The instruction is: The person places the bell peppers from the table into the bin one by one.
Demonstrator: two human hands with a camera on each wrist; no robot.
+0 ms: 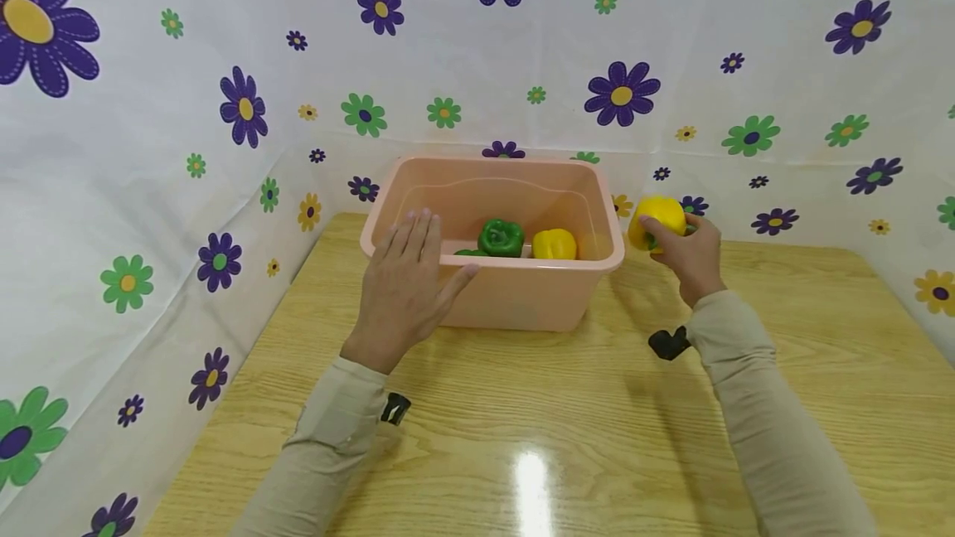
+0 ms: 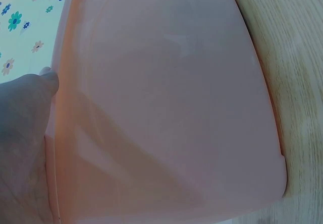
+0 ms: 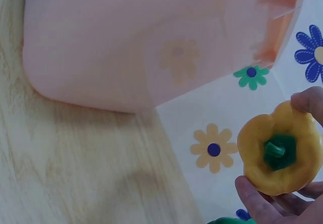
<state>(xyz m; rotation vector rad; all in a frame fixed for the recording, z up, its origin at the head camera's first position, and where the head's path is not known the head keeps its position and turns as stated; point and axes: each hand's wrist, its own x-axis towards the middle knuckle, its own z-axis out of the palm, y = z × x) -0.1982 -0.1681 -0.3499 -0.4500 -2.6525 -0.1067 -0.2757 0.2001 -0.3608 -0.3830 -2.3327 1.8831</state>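
Observation:
A pink plastic bin point(image 1: 515, 297) stands on the table. Inside it lie a green bell pepper point(image 1: 501, 238), a yellow bell pepper point(image 1: 555, 244) and a sliver of another green thing point(image 1: 472, 253), mostly hidden by the front wall. My left hand point(image 1: 403, 280) rests over the bin's front left rim with straight fingers; in the left wrist view its thumb point(image 2: 50, 82) lies on the rim. Right of the bin, my right hand point(image 1: 690, 255) grips a second yellow bell pepper point(image 3: 277, 151) above the table, its green stem showing between thumb and fingers.
The wooden table point(image 1: 477, 413) extends in front and to both sides. A flower-printed white cloth point(image 1: 552, 48) hangs behind the bin and along the left. Black straps point(image 1: 669, 344) show at both wrists. A green rounded edge point(image 3: 229, 221) appears low in the right wrist view.

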